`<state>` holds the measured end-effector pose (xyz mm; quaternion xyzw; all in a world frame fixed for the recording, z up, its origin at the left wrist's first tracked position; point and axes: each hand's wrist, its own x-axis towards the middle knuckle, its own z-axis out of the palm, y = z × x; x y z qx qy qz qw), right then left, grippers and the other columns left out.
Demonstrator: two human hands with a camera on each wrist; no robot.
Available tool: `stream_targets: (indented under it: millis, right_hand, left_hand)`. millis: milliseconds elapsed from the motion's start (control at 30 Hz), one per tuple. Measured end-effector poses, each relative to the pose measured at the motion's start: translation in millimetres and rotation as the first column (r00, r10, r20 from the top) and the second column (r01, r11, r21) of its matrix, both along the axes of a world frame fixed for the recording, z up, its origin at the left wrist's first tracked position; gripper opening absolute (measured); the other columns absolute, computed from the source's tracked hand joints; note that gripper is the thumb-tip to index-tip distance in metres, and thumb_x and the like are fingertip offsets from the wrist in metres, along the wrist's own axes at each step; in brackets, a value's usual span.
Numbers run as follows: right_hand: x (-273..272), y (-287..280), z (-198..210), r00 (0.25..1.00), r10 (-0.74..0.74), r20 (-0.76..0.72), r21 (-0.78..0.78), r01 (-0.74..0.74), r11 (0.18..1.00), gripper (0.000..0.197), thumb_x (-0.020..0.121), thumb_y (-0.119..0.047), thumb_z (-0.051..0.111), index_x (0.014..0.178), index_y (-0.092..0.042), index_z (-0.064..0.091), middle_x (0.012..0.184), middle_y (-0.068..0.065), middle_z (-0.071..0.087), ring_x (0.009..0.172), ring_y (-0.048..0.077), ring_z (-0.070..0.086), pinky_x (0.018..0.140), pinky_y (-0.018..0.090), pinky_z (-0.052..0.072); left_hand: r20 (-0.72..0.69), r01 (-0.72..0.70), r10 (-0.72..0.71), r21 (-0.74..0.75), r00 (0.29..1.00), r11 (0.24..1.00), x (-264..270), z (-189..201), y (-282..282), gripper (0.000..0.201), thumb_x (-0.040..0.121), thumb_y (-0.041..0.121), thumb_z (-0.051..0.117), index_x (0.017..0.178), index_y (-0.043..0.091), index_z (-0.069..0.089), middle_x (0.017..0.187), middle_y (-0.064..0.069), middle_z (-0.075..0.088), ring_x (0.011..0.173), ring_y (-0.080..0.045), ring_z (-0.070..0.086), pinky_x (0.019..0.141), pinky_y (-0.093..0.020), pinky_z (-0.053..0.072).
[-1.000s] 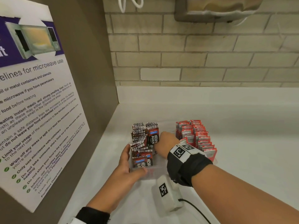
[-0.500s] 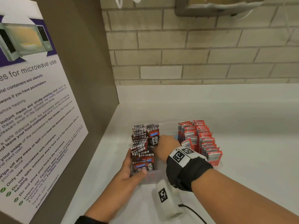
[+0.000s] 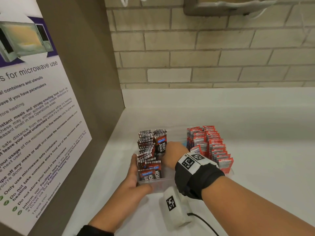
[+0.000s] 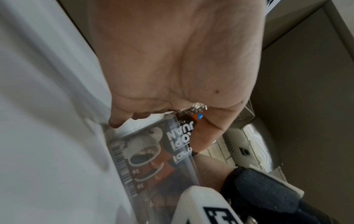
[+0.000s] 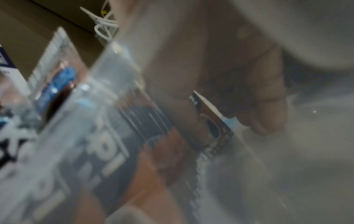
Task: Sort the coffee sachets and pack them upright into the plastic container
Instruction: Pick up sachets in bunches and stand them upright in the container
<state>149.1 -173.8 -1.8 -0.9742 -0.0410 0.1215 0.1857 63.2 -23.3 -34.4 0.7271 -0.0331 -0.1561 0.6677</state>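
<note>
Dozens of black-and-brown coffee sachets (image 3: 150, 150) standing packed in the left part of the clear plastic container (image 3: 158, 182), a second block of red sachets (image 3: 211, 147) upright in the right part, an open gap between the two; judged light, thin and floppy, with slick foil faces likely to slide on one another and lean once unsupported; best taken by pinching the crimped top edges, or squeezed as a bundle by the flat faces, never by one corner; right hand (image 3: 173, 154) reaching down into the gap beside the dark rows, its fingers (image 5: 268, 109) curled against a sachet low by the container floor, though too blurred to tell whether pinching or merely pushing; left hand (image 3: 133, 183) cupping the container's near left corner, thumb along the front wall, fingers (image 4: 116, 119) bent over the rim; container resting on the white desk (image 3: 255, 133), in the corner by a brick wall (image 3: 204, 57) and a microwave notice (image 3: 34, 116)
</note>
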Motion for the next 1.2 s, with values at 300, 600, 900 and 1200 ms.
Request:
stream_targets:
  millis: [300, 600, 900, 1200]
  right_hand:
    - [-28, -13, 48, 0.999, 0.049, -0.009, 0.012, -0.049, 0.999, 0.023, 0.088, -0.005, 0.057, 0.11, -0.001, 0.056, 0.102, 0.01, 0.062, 0.105, 0.027, 0.06, 0.072, 0.023, 0.044]
    - [-52, -13, 32, 0.987, 0.155, 0.031, 0.347, -0.156, 0.925, 0.023, 0.079, -0.004, 0.066, 0.068, -0.019, 0.052, 0.069, -0.003, 0.057, 0.064, 0.009, 0.054, 0.063, 0.023, 0.048]
    - [-52, -3, 18, 0.991, 0.111, 0.07, 0.441, -0.131, 0.888, 0.024, 0.077, -0.003, 0.069, 0.063, -0.017, 0.056, 0.06, -0.01, 0.055, 0.056, 0.0, 0.05, 0.057, 0.011, 0.041]
    - [-53, -12, 29, 0.987, 0.142, 0.079, 0.28, -0.159, 0.947, 0.016, 0.085, 0.0, 0.06, 0.091, -0.009, 0.072, 0.095, 0.003, 0.07, 0.082, 0.011, 0.06, 0.083, 0.021, 0.047]
  left_hand:
    - [0.03, 0.009, -0.009, -0.001, 1.0, 1.0, -4, -1, 7, 0.114, 0.048, 0.026, 0.064, 0.148, 0.043, 0.011, 0.135, 0.015, 0.054, 0.122, -0.005, 0.052, 0.11, -0.041, 0.036]
    - [0.007, 0.066, -0.066, 0.078, 0.998, 0.995, -10, -1, 6, 0.11, 0.059, 0.013, 0.055, 0.147, 0.049, 0.0, 0.148, 0.014, 0.037, 0.127, -0.003, 0.045, 0.088, -0.02, 0.045]
    - [0.009, 0.031, -0.032, 0.097, 0.999, 0.995, -10, -2, 0, 0.111, 0.06, 0.018, 0.056, 0.145, 0.05, -0.007, 0.16, 0.008, 0.009, 0.143, -0.012, 0.021, 0.07, -0.008, 0.045]
    - [0.063, -0.139, 0.139, 0.002, 0.988, 0.99, -15, 9, 1, 0.107, 0.067, -0.001, 0.052, 0.146, 0.045, -0.003, 0.151, 0.025, 0.006, 0.13, 0.01, 0.019, 0.082, -0.001, 0.036]
